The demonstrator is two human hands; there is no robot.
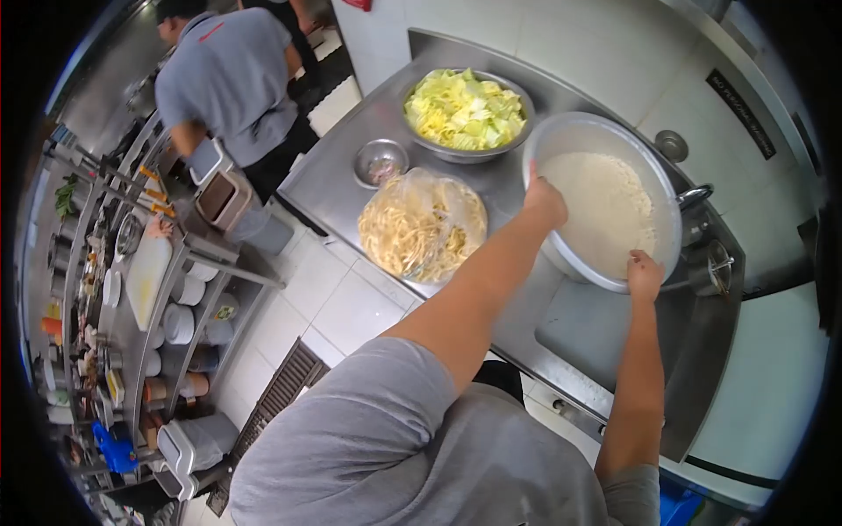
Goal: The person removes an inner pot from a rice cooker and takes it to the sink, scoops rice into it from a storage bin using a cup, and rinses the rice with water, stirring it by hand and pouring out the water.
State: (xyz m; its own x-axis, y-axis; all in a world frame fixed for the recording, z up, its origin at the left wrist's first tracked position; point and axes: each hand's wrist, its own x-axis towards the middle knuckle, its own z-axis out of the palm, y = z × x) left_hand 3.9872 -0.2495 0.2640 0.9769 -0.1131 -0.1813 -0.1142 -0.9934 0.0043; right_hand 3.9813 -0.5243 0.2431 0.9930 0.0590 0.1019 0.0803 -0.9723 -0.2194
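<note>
A large pale metal basin [671, 206] of whitish rice [605, 197] in cloudy water tilts at the sink's edge. On its left side, my left hand [545, 203] is closed over the rim. Lower down, at the near rim, my right hand [645, 273] grips the same basin with its fingers curled over the edge. Left of the basin lies a clear plastic bag of noodles [421, 230] on the counter. Chopped cabbage [465, 110] fills a steel bowl [491, 156] behind it.
A small steel bowl [380, 162] sits by the noodles. The sink [588, 329] is beneath and before the basin, with a faucet [695, 195] to the right. A co-worker [232, 79] stands at the upper left, near shelves [197, 333] and bins [197, 443].
</note>
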